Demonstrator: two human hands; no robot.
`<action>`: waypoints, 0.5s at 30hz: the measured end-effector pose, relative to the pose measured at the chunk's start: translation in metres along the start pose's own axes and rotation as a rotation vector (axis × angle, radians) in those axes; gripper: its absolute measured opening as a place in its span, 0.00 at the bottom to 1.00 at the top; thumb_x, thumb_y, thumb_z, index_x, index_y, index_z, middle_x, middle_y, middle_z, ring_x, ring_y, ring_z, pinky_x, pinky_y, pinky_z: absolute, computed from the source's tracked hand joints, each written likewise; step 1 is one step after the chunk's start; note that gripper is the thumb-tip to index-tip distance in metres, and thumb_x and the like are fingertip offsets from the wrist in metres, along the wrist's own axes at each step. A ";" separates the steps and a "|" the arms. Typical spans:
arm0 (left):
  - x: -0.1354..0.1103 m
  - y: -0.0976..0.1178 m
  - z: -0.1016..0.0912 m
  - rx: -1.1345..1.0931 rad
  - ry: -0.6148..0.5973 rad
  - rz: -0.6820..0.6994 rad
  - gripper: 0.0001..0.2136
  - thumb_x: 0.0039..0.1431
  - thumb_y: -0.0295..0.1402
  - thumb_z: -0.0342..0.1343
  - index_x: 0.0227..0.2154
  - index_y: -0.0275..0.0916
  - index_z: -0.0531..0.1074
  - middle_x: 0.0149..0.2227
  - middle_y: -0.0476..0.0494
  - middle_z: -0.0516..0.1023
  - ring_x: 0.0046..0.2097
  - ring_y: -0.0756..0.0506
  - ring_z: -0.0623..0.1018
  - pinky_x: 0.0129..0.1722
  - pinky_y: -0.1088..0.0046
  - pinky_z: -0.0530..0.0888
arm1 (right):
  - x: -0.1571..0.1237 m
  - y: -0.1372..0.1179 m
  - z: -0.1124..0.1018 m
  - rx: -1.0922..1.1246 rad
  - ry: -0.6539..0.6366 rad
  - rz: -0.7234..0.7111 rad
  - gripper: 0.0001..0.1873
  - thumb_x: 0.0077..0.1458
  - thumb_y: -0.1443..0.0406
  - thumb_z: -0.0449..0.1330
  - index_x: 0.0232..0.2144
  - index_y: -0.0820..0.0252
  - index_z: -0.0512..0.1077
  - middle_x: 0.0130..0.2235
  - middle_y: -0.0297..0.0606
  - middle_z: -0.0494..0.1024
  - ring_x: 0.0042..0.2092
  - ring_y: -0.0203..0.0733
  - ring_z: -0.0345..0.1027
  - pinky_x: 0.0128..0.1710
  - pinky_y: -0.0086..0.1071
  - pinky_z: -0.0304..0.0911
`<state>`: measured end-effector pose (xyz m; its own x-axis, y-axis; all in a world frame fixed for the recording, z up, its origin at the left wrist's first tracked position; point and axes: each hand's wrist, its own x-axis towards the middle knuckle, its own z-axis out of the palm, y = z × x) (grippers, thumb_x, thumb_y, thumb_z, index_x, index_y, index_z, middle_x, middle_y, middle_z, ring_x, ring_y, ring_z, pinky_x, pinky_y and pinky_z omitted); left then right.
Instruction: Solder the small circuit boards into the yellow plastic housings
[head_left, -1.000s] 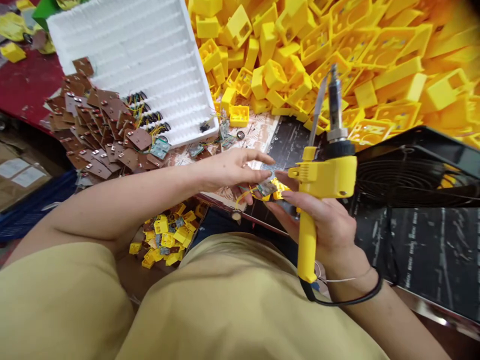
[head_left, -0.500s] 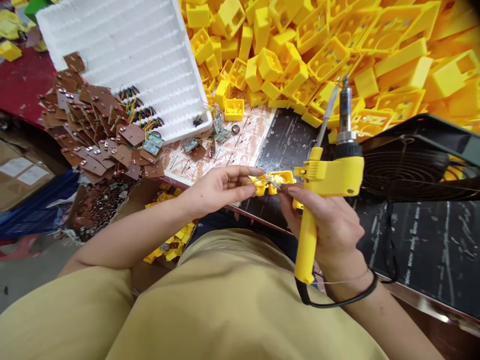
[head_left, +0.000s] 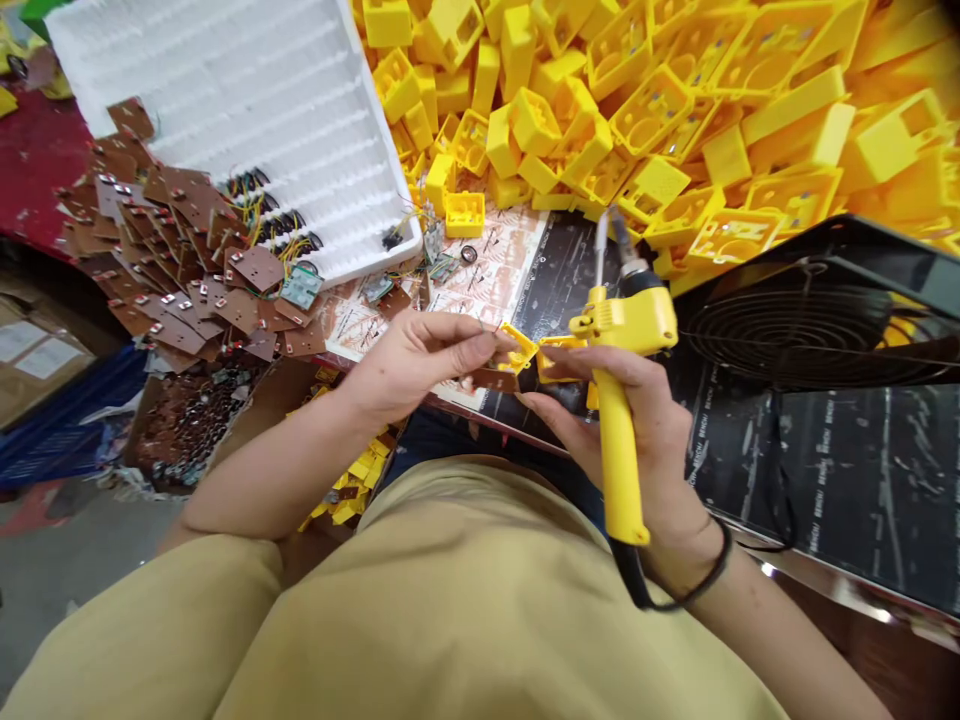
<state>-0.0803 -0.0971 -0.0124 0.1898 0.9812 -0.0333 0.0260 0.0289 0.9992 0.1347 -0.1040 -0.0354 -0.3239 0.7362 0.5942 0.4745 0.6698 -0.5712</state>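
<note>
My left hand [head_left: 420, 355] pinches a small brown circuit board [head_left: 495, 380] joined to a little yellow plastic housing [head_left: 519, 347] just above the table's near edge. My right hand [head_left: 637, 430] grips the handle of a yellow soldering gun [head_left: 619, 400], whose metal tip [head_left: 611, 235] points away from me. The right fingertips also touch a second yellow piece [head_left: 559, 355] of the same small assembly. Both hands meet over a black mat [head_left: 562, 280].
A big heap of yellow plastic housings [head_left: 675, 90] fills the far right. A white ribbed foam tray [head_left: 225, 90] lies far left, with a pile of brown boards [head_left: 180, 270] beside it. A black fan [head_left: 810, 330] sits at right. A box of yellow parts [head_left: 352, 480] stands below the table.
The soldering gun has tilted and lowered, its tip now leaning further away. My hands have turned the small assembly so the brown board shows. The view shifted slightly down.
</note>
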 end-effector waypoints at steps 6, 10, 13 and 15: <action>0.006 0.006 -0.031 0.593 -0.016 0.060 0.07 0.55 0.33 0.61 0.32 0.36 0.81 0.30 0.46 0.83 0.31 0.49 0.80 0.35 0.75 0.74 | 0.014 0.017 0.025 -0.366 -0.118 -0.226 0.19 0.63 0.57 0.61 0.52 0.55 0.64 0.34 0.33 0.76 0.38 0.42 0.74 0.57 0.48 0.65; 0.010 -0.002 -0.025 0.745 -0.122 0.123 0.06 0.58 0.30 0.58 0.32 0.37 0.80 0.31 0.47 0.84 0.33 0.49 0.80 0.38 0.74 0.73 | 0.013 0.016 0.023 -0.291 -0.197 -0.277 0.14 0.64 0.64 0.59 0.52 0.56 0.66 0.33 0.30 0.76 0.34 0.37 0.73 0.59 0.45 0.65; 0.010 -0.007 -0.016 0.848 -0.190 0.156 0.06 0.59 0.30 0.58 0.30 0.38 0.80 0.32 0.46 0.84 0.35 0.47 0.81 0.42 0.70 0.72 | 0.010 0.012 -0.004 -0.204 -0.161 -0.272 0.15 0.60 0.62 0.65 0.49 0.55 0.69 0.33 0.29 0.79 0.33 0.36 0.75 0.55 0.38 0.69; 0.011 -0.009 -0.012 0.909 -0.208 0.169 0.06 0.59 0.30 0.59 0.29 0.38 0.79 0.32 0.46 0.84 0.36 0.46 0.81 0.43 0.68 0.71 | 0.005 0.007 -0.032 -0.167 -0.077 -0.235 0.15 0.58 0.62 0.67 0.46 0.54 0.71 0.30 0.29 0.79 0.30 0.34 0.74 0.41 0.28 0.72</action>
<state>-0.0906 -0.0839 -0.0217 0.4301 0.9026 0.0195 0.7198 -0.3558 0.5960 0.1628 -0.0984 -0.0185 -0.4991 0.5726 0.6504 0.5052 0.8021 -0.3184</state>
